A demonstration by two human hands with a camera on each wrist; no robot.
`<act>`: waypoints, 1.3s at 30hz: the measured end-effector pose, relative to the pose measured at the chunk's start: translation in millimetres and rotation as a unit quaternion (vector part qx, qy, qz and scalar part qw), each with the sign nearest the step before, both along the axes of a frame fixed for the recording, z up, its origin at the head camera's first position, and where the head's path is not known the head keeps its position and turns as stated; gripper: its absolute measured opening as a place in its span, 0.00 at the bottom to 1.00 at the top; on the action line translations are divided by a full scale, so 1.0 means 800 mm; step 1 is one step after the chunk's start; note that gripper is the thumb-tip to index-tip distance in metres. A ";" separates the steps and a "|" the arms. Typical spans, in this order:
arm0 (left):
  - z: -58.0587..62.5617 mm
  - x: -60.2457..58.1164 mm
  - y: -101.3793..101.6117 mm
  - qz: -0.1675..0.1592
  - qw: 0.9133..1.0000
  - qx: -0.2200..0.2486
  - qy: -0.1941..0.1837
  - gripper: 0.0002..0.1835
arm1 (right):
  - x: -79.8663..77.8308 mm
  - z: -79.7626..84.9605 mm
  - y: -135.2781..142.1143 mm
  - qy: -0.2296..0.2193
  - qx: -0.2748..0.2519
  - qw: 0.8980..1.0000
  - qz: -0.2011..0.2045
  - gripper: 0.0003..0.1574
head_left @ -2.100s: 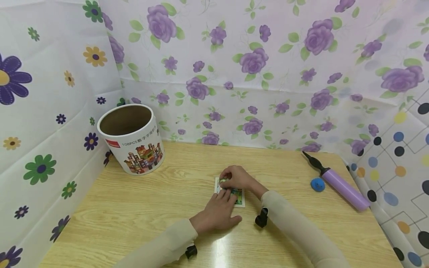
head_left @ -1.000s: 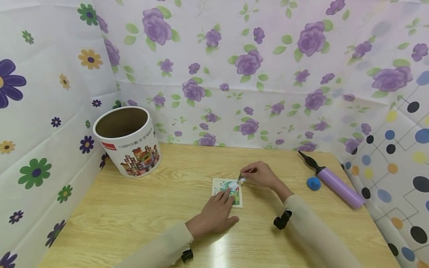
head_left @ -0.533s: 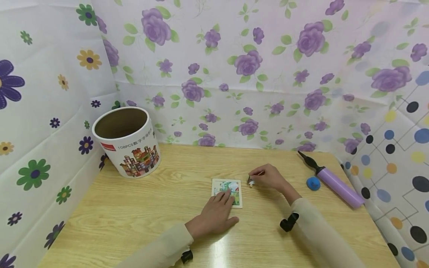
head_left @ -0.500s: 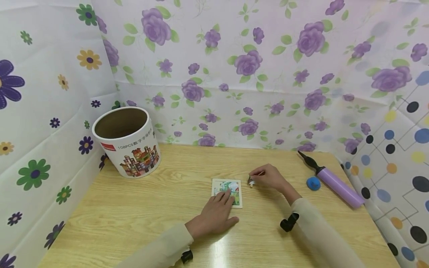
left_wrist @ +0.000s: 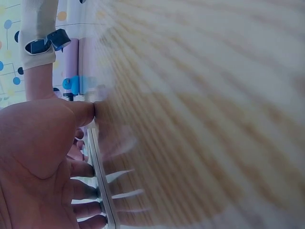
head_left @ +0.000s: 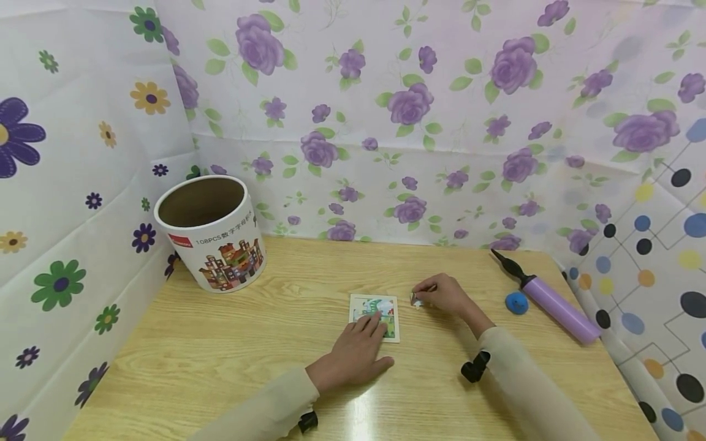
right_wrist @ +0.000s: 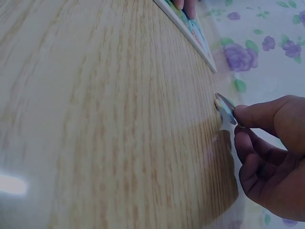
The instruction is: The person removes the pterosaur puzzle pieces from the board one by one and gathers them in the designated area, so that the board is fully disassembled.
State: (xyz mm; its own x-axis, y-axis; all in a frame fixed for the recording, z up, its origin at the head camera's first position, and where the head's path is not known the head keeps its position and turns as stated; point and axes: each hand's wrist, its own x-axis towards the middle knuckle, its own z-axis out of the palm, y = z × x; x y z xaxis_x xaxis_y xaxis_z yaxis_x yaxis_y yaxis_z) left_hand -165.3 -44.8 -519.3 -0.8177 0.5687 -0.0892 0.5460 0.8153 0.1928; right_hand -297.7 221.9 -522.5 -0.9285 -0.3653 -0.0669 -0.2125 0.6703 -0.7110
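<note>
A small picture puzzle (head_left: 390,304) in a pale square frame lies on the table, its print mostly green and white. My left hand (head_left: 357,352) rests flat on its lower part, fingers spread and straight, covering some of the picture. To the right of the frame, my right hand (head_left: 445,295) pinches a puzzle piece (head_left: 417,303) between thumb and fingers. In the right wrist view that puzzle piece (right_wrist: 225,109) is tilted, close to the tabletop; whether it touches the wood I cannot tell.
A large white bucket (head_left: 212,236) with printed building blocks stands at the back left. At the right lie a purple hand pump (head_left: 559,309) with a black nozzle and a small blue round object (head_left: 516,302). Flower-print cloth (head_left: 353,122) hangs behind the wooden table (head_left: 265,343).
My right hand has lifted the puzzle piece away from the puzzle and carried it to the right, staying nearly still over the last half second. The left hand has kept its place on the puzzle.
</note>
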 end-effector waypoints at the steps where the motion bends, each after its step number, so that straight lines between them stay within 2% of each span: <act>1: 0.000 0.000 0.000 0.001 1.000 -0.001 -0.001 0.40 | 0.000 -0.001 0.000 0.001 0.001 1.000 0.001 0.09; 9: 0.000 0.001 0.001 0.000 1.000 -0.013 0.010 0.39 | -0.002 -0.005 -0.001 0.003 0.010 1.000 0.003 0.10; 18: 0.002 0.002 0.002 -0.002 1.000 -0.012 0.005 0.39 | -0.003 0.000 -0.005 0.017 0.011 1.000 0.005 0.13; 23: 0.004 0.001 0.004 -0.010 1.000 -0.019 0.013 0.40 | -0.002 0.011 -0.016 0.039 0.011 0.999 0.026 0.14; 29: 0.002 -0.001 0.005 -0.015 1.000 -0.021 0.016 0.41 | -0.002 0.021 -0.038 0.037 -0.004 0.998 0.059 0.15; 33: 0.002 -0.001 0.005 -0.019 1.000 -0.017 0.017 0.40 | -0.003 0.021 -0.053 0.047 -0.007 0.995 0.090 0.16; 39: 0.004 -0.001 0.005 -0.027 0.999 -0.038 0.017 0.40 | -0.008 0.014 -0.078 0.064 0.002 0.991 0.118 0.15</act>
